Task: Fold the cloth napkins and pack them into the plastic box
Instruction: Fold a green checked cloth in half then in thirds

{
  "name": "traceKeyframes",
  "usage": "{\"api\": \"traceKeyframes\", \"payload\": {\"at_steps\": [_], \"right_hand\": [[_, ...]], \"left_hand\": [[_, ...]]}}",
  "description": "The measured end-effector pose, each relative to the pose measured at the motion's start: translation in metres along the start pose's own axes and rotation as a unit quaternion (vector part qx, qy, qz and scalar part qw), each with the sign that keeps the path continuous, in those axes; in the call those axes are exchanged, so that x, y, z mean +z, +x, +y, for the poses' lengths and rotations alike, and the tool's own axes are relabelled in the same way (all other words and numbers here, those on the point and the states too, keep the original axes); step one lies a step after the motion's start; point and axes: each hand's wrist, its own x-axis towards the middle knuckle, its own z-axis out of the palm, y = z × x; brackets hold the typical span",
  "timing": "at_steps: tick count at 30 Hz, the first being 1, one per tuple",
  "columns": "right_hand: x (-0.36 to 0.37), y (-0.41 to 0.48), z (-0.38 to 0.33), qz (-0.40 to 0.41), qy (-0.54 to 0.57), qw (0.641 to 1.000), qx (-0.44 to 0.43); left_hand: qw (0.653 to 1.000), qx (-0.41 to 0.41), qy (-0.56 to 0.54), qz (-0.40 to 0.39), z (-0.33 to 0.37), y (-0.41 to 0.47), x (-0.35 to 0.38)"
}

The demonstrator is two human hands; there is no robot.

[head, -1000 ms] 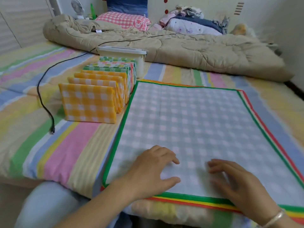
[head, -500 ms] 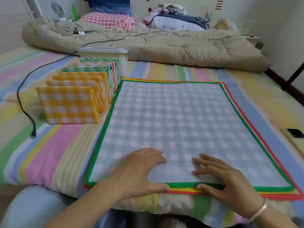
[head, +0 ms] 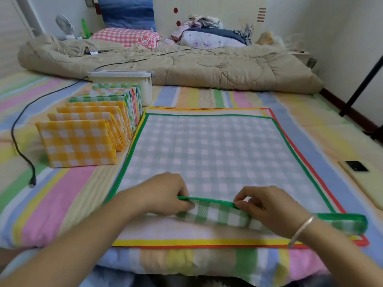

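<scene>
A green-checked napkin with a green border lies spread on a stack of flat napkins on the bed. Its near edge is lifted and turned back toward the far side. My left hand pinches that edge on the left. My right hand pinches it further right. Under it show a yellow-bordered napkin and a red-bordered napkin. Several folded napkins, yellow and green checks, stand in a row at the left. The white plastic box with its lid on sits behind that row.
A black cable with a plug trails over the striped bedsheet at the left. A phone lies at the right edge. A beige quilt, pillows and clothes fill the far end of the bed.
Both hands lay flat on the top napkin near its front edge. Now they pinch that edge and have raised it, turning it back and baring the napkins beneath.
</scene>
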Motion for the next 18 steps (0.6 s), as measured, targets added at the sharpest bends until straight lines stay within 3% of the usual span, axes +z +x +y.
{"api": "traceKeyframes", "payload": {"at_steps": [2,4,8,10,13,18], "right_hand": [[-0.02,0.013,-0.006,-0.081,0.046,0.996,0.004],[-0.039,0.026,-0.009,-0.09,0.068,0.994,0.009],[-0.067,0.049,-0.007,-0.14,0.103,0.984,0.03],[-0.072,0.066,0.001,-0.128,0.045,0.99,0.031],[-0.071,0.093,0.012,-0.071,-0.119,0.99,0.035],[-0.047,0.133,0.026,0.015,-0.185,0.979,0.08]], "left_hand": [[0.996,-0.027,-0.005,-0.079,0.004,0.004,-0.024],[0.991,-0.049,-0.018,-0.125,0.008,0.009,-0.043],[0.992,-0.064,-0.005,-0.112,0.01,0.024,-0.07],[0.995,-0.06,0.07,-0.043,0.008,0.035,-0.075],[0.975,-0.074,0.161,0.132,0.0,0.058,-0.072],[0.906,-0.007,0.114,0.407,-0.02,0.077,-0.031]]}}
